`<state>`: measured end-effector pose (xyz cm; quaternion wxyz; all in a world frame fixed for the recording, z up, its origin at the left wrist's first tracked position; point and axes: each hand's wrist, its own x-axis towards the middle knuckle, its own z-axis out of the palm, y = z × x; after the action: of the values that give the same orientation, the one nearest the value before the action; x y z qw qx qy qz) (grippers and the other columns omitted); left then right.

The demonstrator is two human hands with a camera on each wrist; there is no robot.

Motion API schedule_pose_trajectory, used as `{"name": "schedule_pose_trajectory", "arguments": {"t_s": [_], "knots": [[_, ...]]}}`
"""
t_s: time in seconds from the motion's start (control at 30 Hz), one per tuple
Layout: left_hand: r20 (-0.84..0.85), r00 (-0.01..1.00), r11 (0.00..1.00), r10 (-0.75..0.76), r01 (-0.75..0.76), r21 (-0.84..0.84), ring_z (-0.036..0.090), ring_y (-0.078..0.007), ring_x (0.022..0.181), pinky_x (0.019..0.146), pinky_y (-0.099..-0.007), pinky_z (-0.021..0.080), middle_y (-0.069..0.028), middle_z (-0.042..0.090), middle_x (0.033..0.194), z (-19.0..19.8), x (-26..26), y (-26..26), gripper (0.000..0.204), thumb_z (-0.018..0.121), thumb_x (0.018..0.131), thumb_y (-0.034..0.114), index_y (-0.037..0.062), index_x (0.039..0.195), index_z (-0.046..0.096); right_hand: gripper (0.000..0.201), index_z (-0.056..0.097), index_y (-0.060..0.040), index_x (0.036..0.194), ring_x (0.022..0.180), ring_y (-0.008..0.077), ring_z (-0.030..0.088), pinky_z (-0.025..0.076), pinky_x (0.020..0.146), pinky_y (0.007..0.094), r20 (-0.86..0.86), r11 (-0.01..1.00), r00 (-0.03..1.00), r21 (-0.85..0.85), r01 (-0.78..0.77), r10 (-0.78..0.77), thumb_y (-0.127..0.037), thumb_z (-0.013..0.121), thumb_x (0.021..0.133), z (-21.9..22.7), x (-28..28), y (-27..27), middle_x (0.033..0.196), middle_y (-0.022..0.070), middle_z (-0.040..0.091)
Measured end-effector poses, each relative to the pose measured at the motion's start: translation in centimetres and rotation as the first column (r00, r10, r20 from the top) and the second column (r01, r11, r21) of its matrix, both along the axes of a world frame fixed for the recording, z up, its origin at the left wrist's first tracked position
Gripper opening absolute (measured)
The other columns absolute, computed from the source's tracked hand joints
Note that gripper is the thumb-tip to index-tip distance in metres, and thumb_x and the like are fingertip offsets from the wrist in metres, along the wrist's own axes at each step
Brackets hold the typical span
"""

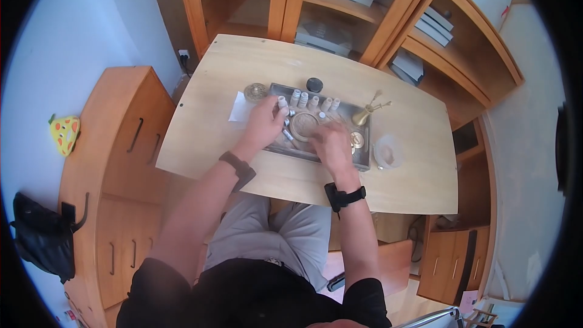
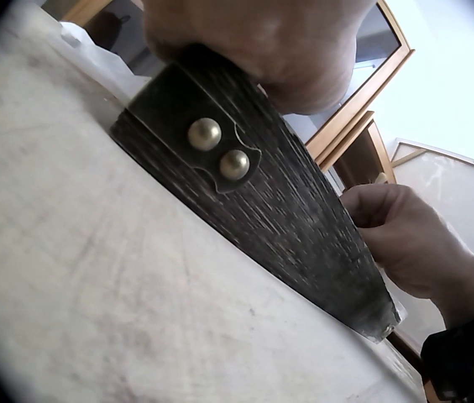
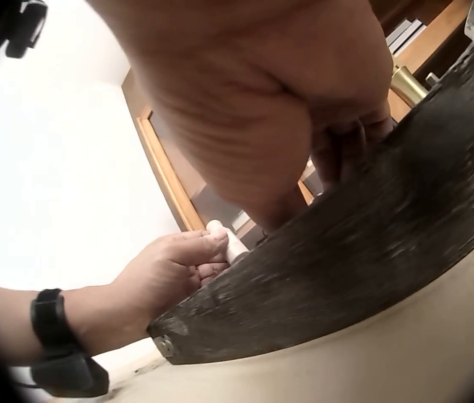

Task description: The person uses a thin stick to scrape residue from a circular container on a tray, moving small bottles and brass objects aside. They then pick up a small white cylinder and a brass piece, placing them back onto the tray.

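Note:
My left hand [image 1: 265, 124] pinches a small pale bottle [image 1: 282, 102] upright over the left end of a dark tray [image 1: 303, 156]. The right wrist view shows the same bottle [image 3: 235, 247] between thumb and fingers. My right hand [image 1: 333, 147] reaches down into the tray beside a round wooden ring [image 1: 293, 126]; its fingers bend downward. Their tips are hidden behind the tray wall [image 3: 337, 252] in the right wrist view, so I cannot tell what they hold. Several small bottles [image 1: 303, 99] stand along the tray's back. A small tube [image 1: 288, 135] lies near the ring.
A brass vase [image 1: 361, 116] with thin tools stands at the tray's right end, near a gold disc [image 1: 357, 140]. Right of the tray is a clear bowl [image 1: 387, 152]. Behind it sits a dark round lid [image 1: 314, 85]; white paper [image 1: 241, 108] and a glass dish [image 1: 255, 92] lie left.

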<state>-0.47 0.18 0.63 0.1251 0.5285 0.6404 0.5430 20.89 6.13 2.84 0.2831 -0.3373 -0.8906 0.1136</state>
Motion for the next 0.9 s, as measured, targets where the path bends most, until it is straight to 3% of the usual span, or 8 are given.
{"name": "schedule_pose_trajectory", "arguments": {"t_s": [0.17, 0.27, 0.37, 0.57, 0.67, 0.77, 0.9], "knots": [[0.038, 0.999, 1.0, -0.01, 0.009, 0.015, 0.07, -0.0203, 0.074, 0.068, -0.0336, 0.055, -0.0138, 0.071, 0.085, 0.3, 0.3, 0.0, 0.014, 0.067, 0.098, 0.008, -0.0014, 0.106, 0.06, 0.019, 0.079, -0.0064, 0.094, 0.097, 0.038, 0.066, 0.053, 0.089, 0.0464, -0.037, 0.997, 0.998, -0.05, 0.052, -0.054, -0.007, 0.079, 0.075, -0.6, 1.4, 1.0, 0.094, 0.0169, 0.072], [0.025, 1.0, 1.0, -0.001, 0.001, 0.005, 0.07, -0.02, 0.075, 0.069, -0.0332, 0.055, -0.0137, 0.071, 0.086, 0.1, 0.1, 0.1, 0.015, 0.067, 0.098, 0.008, -0.0015, 0.108, 0.061, 0.021, 0.078, -0.0069, 0.098, 0.101, 0.0388, 0.066, 0.053, 0.091, 0.0465, 0.054, 0.98, 0.992, -0.155, 0.123, -0.116, -0.01, 0.08, 0.077, 0.3, 2.3, 1.3, 0.097, 0.0179, 0.071], [-0.007, 1.0, 1.0, 0.016, -0.016, -0.002, 0.071, -0.0197, 0.076, 0.07, -0.0326, 0.056, -0.0141, 0.072, 0.087, -0.4, -0.1, 0.4, 0.017, 0.067, 0.097, 0.008, -0.0016, 0.111, 0.061, 0.021, 0.077, -0.0049, 0.099, 0.099, 0.0388, 0.066, 0.053, 0.09, 0.0469, 0.04, 0.983, 0.99, -0.122, 0.139, -0.135, -0.009, 0.08, 0.078, -0.3, 2.7, 1.5, 0.095, 0.0183, 0.071], [0.177, 0.983, 0.999, -0.045, 0.042, 0.021, 0.07, -0.0157, 0.084, 0.076, -0.0298, 0.055, -0.0088, 0.072, 0.095, 0.0, 0.0, -0.1, 0.018, 0.065, 0.1, 0.006, -0.0033, 0.115, 0.061, 0.019, 0.077, -0.0049, 0.098, 0.095, 0.0369, 0.065, 0.051, 0.087, 0.0475, -0.067, 0.989, 0.989, -0.06, 0.132, -0.136, -0.01, 0.079, 0.08, -1.1, 2.5, 0.6, 0.092, 0.0154, 0.07], [0.321, 0.939, 0.99, -0.128, 0.101, 0.099, 0.072, -0.0189, 0.089, 0.08, -0.0337, 0.056, -0.0104, 0.073, 0.095, -2.3, -1.2, 1.3, 0.015, 0.065, 0.099, 0.009, -0.0021, 0.109, 0.062, 0.018, 0.077, -0.0055, 0.098, 0.095, 0.0356, 0.064, 0.05, 0.088, 0.0473, -0.103, 0.983, 0.979, -0.067, 0.168, -0.175, -0.012, 0.079, 0.08, -1.5, 2.3, 0.2, 0.091, 0.0141, 0.07], [0.433, 0.883, 0.98, -0.182, 0.197, 0.009, 0.071, -0.0141, 0.09, 0.081, -0.031, 0.056, -0.0068, 0.072, 0.096, -2.3, -3.0, 1.8, 0.014, 0.063, 0.1, 0.008, -0.0018, 0.11, 0.062, 0.019, 0.078, -0.0063, 0.098, 0.098, 0.0346, 0.064, 0.049, 0.09, 0.0467, -0.139, 0.98, 0.974, -0.11, 0.164, -0.178, -0.013, 0.079, 0.081, -1.9, 2.4, 0.4, 0.092, 0.0135, 0.07], [0.506, 0.831, 0.965, -0.233, 0.262, 0.015, 0.07, -0.0126, 0.09, 0.08, -0.0297, 0.056, -0.0066, 0.072, 0.097, -1.6, -3.4, 1.7, 0.014, 0.063, 0.1, 0.009, -0.0013, 0.109, 0.063, 0.018, 0.079, -0.0076, 0.098, 0.098, 0.0342, 0.064, 0.049, 0.091, 0.0461, -0.168, 0.98, 0.971, -0.126, 0.151, -0.171, -0.014, 0.079, 0.08, -1.9, 2.5, 0.3, 0.092, 0.0129, 0.07]]}}
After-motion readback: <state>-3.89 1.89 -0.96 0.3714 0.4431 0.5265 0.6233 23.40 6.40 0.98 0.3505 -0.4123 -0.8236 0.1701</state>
